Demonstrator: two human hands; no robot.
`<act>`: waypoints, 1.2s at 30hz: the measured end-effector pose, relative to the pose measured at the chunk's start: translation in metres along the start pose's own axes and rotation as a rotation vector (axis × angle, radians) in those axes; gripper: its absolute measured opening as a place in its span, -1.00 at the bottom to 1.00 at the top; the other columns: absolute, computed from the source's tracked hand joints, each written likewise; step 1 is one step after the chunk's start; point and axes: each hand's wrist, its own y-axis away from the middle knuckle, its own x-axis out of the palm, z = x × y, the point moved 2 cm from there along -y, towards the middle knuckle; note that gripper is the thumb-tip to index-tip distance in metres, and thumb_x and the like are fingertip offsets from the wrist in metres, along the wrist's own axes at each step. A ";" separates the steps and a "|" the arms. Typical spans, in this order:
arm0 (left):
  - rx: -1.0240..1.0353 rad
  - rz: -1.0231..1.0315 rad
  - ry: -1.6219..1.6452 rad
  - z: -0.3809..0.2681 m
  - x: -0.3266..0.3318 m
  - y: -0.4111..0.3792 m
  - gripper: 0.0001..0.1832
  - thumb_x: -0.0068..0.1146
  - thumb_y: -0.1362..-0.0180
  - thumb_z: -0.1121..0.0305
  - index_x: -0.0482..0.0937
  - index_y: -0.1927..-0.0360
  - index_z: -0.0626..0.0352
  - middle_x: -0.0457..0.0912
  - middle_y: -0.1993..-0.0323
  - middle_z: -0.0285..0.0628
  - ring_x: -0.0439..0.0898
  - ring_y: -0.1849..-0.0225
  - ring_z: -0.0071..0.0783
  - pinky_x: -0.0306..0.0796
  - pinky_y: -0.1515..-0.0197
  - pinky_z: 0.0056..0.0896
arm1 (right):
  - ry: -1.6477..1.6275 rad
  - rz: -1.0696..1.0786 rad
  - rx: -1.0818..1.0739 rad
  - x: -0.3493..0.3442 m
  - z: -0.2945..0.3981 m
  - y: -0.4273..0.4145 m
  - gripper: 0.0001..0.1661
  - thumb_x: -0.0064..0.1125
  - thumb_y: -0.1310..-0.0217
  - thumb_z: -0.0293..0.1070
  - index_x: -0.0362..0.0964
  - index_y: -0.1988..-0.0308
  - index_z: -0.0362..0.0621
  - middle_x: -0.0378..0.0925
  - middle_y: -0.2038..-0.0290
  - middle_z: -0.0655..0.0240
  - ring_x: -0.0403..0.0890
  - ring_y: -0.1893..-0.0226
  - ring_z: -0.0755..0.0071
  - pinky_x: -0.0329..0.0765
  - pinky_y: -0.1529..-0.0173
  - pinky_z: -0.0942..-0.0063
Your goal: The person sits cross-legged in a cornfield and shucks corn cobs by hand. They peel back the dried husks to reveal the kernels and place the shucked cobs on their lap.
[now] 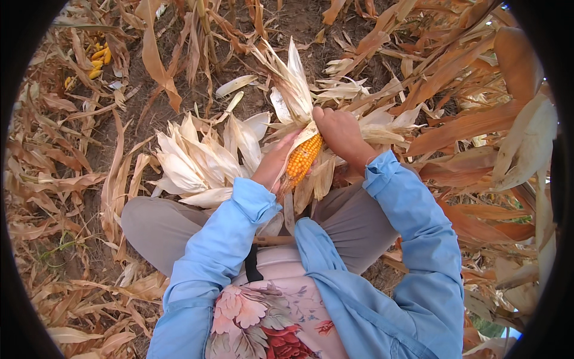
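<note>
An ear of corn [304, 158] with orange-yellow kernels lies slanted between my hands, its silk end towards my body. My left hand [274, 160] grips it from the left, partly covered by a strip of husk. At the ear's far end, my right hand [341, 133] is closed on the pale dry husk [293, 96], which is peeled back and points away from me. Kernels show along the near part of the ear; husk and my fingers hide the rest. My right fingertips are mostly hidden.
Loose pale husks [193, 161] are heaped in front of my left knee [152, 226]. Several husked ears [99, 57] lie on the ground at the far left. Dry corn stalks and leaves [471, 130] crowd my right side. Bare soil [148, 96] shows ahead among fallen leaves.
</note>
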 end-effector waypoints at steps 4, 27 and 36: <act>-0.019 0.023 -0.007 0.005 -0.009 -0.002 -0.51 -0.12 -0.34 0.12 0.30 -0.20 0.24 0.51 0.03 -0.10 0.61 0.19 -0.29 0.57 0.30 -0.38 | -0.126 -0.031 0.042 0.003 -0.004 0.005 -0.82 0.04 -0.07 -0.42 0.25 0.28 -0.15 0.51 0.45 0.16 0.57 0.39 0.00 0.46 0.37 0.13; 0.303 0.073 -0.750 -0.011 -0.005 0.029 -0.20 0.20 -0.17 0.15 0.08 -0.33 0.33 0.29 -0.22 -0.08 0.29 -0.23 -0.36 0.14 -0.28 -0.42 | -0.951 -0.117 0.113 -0.031 0.043 0.005 -0.65 0.13 -0.23 -0.33 0.34 0.06 -0.33 0.54 0.31 -0.01 0.55 0.32 0.01 0.44 0.19 0.30; 0.366 -0.256 -1.105 -0.003 -0.017 0.046 -0.17 0.29 0.00 0.23 0.02 -0.23 0.22 0.37 -0.06 0.12 0.40 -0.15 -0.09 0.26 -0.19 -0.28 | -1.886 -0.278 0.794 -0.001 0.073 -0.032 -0.78 -0.15 -0.39 -0.32 0.37 0.18 -0.23 0.51 0.44 0.31 0.46 0.57 0.46 0.45 0.52 0.50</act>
